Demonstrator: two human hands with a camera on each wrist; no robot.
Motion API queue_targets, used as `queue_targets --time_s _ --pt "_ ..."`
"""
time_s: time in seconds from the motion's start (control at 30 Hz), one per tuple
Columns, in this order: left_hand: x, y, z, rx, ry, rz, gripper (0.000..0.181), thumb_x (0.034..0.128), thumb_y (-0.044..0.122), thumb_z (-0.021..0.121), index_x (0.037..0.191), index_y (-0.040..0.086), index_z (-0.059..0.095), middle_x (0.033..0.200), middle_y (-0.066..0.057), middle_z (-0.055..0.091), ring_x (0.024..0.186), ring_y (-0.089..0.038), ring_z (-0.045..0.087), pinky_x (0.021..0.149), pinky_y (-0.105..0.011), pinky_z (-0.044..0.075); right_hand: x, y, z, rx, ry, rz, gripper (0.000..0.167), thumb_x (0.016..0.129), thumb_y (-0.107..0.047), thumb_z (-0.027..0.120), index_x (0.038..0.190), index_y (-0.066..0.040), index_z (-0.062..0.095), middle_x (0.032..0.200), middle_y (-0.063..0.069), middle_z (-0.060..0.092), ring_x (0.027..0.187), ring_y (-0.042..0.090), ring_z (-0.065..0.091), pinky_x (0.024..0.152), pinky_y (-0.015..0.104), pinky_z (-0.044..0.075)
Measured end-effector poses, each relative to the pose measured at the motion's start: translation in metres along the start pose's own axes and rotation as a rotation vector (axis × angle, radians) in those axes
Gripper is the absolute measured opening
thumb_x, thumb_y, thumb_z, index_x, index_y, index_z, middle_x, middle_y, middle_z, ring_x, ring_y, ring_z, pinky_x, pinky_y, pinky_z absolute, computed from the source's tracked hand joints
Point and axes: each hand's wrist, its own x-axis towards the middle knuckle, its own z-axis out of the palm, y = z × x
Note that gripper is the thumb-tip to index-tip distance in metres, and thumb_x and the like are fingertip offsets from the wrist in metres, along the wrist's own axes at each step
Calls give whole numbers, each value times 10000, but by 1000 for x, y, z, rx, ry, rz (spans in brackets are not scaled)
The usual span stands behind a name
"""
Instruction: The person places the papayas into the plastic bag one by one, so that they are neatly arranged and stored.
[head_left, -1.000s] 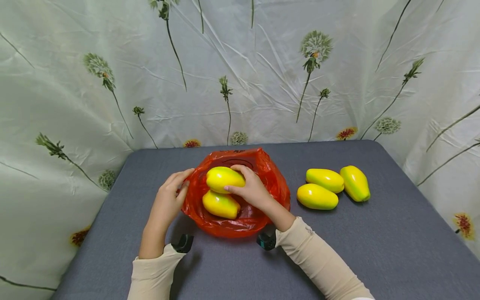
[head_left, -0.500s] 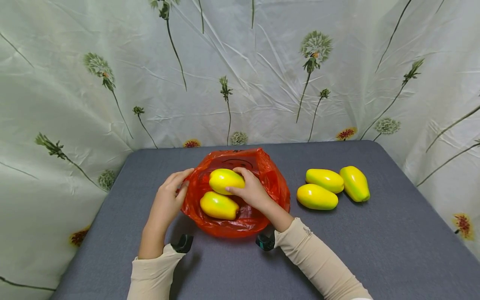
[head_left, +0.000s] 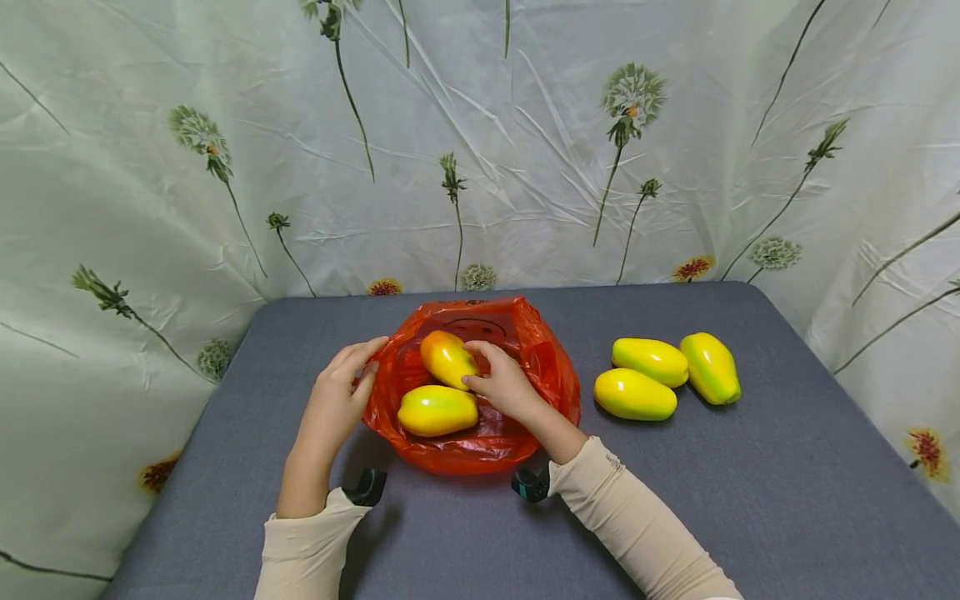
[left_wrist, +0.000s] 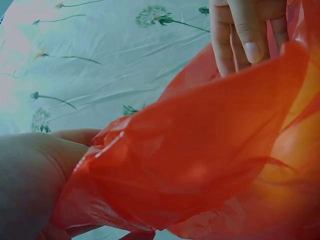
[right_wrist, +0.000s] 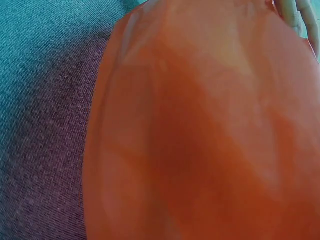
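A red plastic bag [head_left: 480, 454] stands with its mouth spread on the table. My left hand [head_left: 339, 396] holds the bag's left rim between thumb and fingers; in the left wrist view the film runs from that hand [left_wrist: 35, 175]. Inside lie two yellow papayas, a near one [head_left: 438, 411] and a far one [head_left: 446, 358] that is tilted and looks orange at its upper end. Over the bag, my right hand [head_left: 506, 383] has its loosened fingers beside the far papaya's right end. Bag film covers most of the right wrist view [right_wrist: 200, 125].
Three more yellow papayas lie grouped to the right of the bag: one at the back [head_left: 649, 361], one in front [head_left: 635, 394] and one at the far right [head_left: 710, 368]. A grey cloth covers the table [head_left: 750, 483]. Behind hangs a pale flowered curtain [head_left: 525, 167].
The far papaya has left my right hand's grip, dropped lower into the bag and turned. The near papaya has shifted slightly left. My left hand has stayed on the rim.
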Motion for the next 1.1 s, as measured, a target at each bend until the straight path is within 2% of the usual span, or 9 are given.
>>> queue_targets --time_s 0.13,0.33,0.5,0.63,0.73,0.87,0.97,1.1 --pt "0 0 0 6 -2 -1 365 878 38 554 1228 140 560 1137 -53 556 987 -238 537 753 -432 487 -1 1 0 -2 6 -17 454 833 -66 632 1258 -47 475 1230 113 492 1087 248 476 889 384 416" --pt "0 1 0 13 1 9 358 878 37 554 1222 135 565 1132 -59 558 987 -240 538 745 -428 488 -2 -1 -1 51 11 -59 445 833 -73 635 1251 -51 484 1243 88 494 1117 244 464 902 396 411" --pt "0 1 0 21 1 6 359 875 43 562 1221 139 566 1129 -61 558 982 -243 540 747 -434 488 -6 -6 -3 122 4 -132 429 837 -52 624 1240 -23 480 1237 120 490 1128 280 458 886 438 417" --pt "0 1 0 22 -1 4 359 877 41 557 1223 137 564 1131 -65 557 981 -244 540 750 -434 487 -10 -13 -8 160 3 -185 406 841 -46 616 1224 -16 484 1231 146 490 1125 294 461 896 417 414" --pt "0 1 0 18 -2 3 359 877 40 557 1224 133 563 1133 -66 557 981 -244 540 754 -435 485 -14 -19 -12 149 23 -217 397 834 -51 626 1211 -46 501 1209 131 509 1100 260 478 898 385 418" --pt "0 2 0 17 -4 0 360 877 44 559 1225 134 562 1135 -66 555 980 -245 539 756 -437 484 -20 -28 -18 160 41 -277 406 816 -10 633 1200 -1 500 1179 163 523 1075 299 489 888 428 418" --pt "0 2 0 21 -6 -4 362 877 48 560 1228 137 560 1138 -65 553 982 -245 539 755 -435 484 -29 -44 -26 180 42 -317 396 814 23 621 1187 48 491 1162 192 525 1072 326 488 888 454 411" --pt "0 2 0 21 -8 -10 363 876 47 561 1228 138 560 1138 -63 554 978 -244 539 757 -433 485 -42 -61 -38 184 63 -349 375 821 38 606 1175 69 485 1143 187 531 1063 291 500 882 411 425"
